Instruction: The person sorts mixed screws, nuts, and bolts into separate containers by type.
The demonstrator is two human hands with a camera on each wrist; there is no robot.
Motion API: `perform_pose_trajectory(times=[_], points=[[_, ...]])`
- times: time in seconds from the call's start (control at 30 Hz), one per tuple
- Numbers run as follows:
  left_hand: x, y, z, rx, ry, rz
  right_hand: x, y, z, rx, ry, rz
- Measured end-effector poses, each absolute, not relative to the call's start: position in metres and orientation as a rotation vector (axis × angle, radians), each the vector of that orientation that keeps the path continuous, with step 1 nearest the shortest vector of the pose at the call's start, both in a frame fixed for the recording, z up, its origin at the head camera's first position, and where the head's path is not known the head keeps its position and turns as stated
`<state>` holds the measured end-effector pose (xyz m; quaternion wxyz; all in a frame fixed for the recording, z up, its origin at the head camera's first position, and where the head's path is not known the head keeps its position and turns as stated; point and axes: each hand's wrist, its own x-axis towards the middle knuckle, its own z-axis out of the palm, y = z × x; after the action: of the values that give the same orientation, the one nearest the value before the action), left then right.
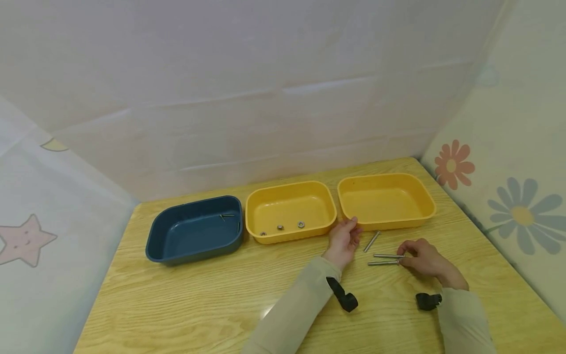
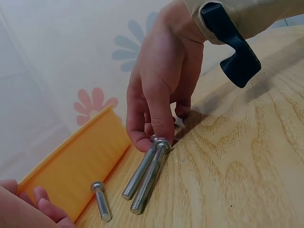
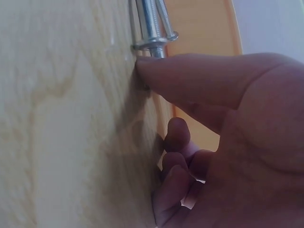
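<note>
My right hand (image 1: 422, 256) pinches at the heads of two long metal bolts lying side by side, an upper bolt (image 1: 386, 255) and a lower bolt (image 1: 382, 263). In the left wrist view its thumb and index finger meet at the heads of the paired bolts (image 2: 149, 178), low over the wood. A third, shorter-looking bolt (image 1: 372, 241) lies apart, between the hands. My left hand (image 1: 342, 244) is at the near left corner of the right yellow tray (image 1: 398, 223), fingertips at its rim and outer wall, fingers loosely bent.
The middle yellow tray (image 1: 289, 237) holds several nuts (image 1: 301, 224) along its near side. Left of it, a dark blue tray (image 1: 194, 254) contains thin screws (image 1: 227, 215). All stand along the back of the wooden table (image 1: 199, 305), before a pale cloth wall (image 1: 265, 123).
</note>
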<state>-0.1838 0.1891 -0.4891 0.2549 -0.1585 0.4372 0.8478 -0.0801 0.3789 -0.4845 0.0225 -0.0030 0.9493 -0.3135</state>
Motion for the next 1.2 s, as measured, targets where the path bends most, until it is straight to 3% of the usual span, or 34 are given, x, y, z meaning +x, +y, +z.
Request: perform_pose_trajectory(times=[0.77, 1.2], points=[[-0.1838, 0.1864, -0.4897, -0.470, 1.242, 2.253, -0.0786, 0.3806, -0.4879, -0.025, 2.962, -0.971], [-0.1839, 0.1866, -0.4871, -0.499, 1.279, 2.228, -0.0744, 0.3866, -0.4807, 0.110, 2.795, -1.141]])
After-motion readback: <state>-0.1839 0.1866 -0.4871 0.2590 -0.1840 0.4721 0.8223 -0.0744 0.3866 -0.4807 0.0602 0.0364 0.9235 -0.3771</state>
